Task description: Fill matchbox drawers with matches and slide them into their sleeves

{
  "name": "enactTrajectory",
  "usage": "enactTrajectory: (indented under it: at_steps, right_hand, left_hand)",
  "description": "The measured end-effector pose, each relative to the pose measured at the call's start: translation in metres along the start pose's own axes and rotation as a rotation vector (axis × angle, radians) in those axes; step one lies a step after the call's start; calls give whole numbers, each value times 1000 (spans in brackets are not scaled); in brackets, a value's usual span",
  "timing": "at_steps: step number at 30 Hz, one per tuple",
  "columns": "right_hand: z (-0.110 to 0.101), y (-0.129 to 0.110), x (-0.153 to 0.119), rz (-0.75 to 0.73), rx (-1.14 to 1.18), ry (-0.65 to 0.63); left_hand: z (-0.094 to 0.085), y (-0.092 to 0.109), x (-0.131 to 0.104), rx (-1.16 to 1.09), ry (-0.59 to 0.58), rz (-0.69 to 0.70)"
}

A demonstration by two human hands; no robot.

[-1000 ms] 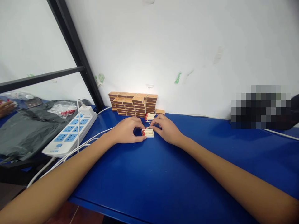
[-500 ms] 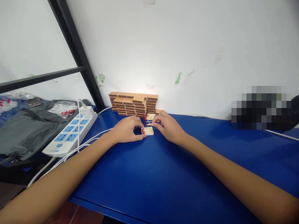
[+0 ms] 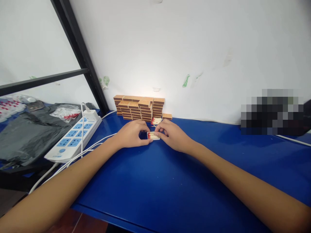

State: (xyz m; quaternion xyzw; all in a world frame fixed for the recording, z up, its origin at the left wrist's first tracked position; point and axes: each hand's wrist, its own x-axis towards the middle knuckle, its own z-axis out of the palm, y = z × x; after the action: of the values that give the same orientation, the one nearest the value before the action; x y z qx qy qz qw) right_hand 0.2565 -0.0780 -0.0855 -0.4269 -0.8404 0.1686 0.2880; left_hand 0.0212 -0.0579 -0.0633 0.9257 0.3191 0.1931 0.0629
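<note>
A small white matchbox tray (image 3: 157, 139) lies on the blue table, filled with red-headed matches (image 3: 152, 135) whose heads point left. My left hand (image 3: 132, 133) steadies it, thumb at the near side and fingers at the far side of its left end. Over the tray's right part, my right hand (image 3: 173, 135) is closed in a pinch on matches, partly hidden by the fingers. Just beyond both hands is a loose heap of matches (image 3: 155, 121), red heads leftward. Behind it stand stacked brown matchboxes (image 3: 136, 110), with one single matchbox (image 3: 167, 116) at their right.
On the left, a white power strip (image 3: 73, 139) with blue sockets and white cables (image 3: 97, 144) lies near my left forearm. Beyond it are a dark plastic bag (image 3: 31, 136) and a black metal frame (image 3: 85, 61). A pale wall (image 3: 155, 48) closes off the table's back.
My right hand has moved toward me and slightly left, from beside the loose heap to over the tray, with its pinched matches. My left hand stays at the tray.
</note>
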Motion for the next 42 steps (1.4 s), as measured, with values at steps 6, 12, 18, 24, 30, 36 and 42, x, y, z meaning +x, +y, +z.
enactTrajectory:
  at_steps: [6, 12, 18, 24, 30, 36, 42]
  right_hand:
    - [0, 8, 1, 28, 6, -5]
    - [1, 6, 0, 42, 26, -5]
    - [-1, 3, 0, -7, 85, 47]
    - [-1, 0, -1, -61, 67, 18]
    - [-2, 5, 0, 9, 98, 43]
    - [-3, 9, 2, 82, 83, 36]
    - [-4, 10, 2, 60, 93, 34]
  left_hand:
    - [0, 0, 0, -9, -20, 5]
    - [-1, 2, 1, -9, -25, 11]
    - [-2, 2, 0, -12, -20, 13]
    - [-3, 2, 0, -17, -33, 26]
    - [-4, 4, 1, -28, -23, 25]
    - [-2, 3, 1, -33, -19, -3]
    - [0, 3, 1, -44, 0, 0]
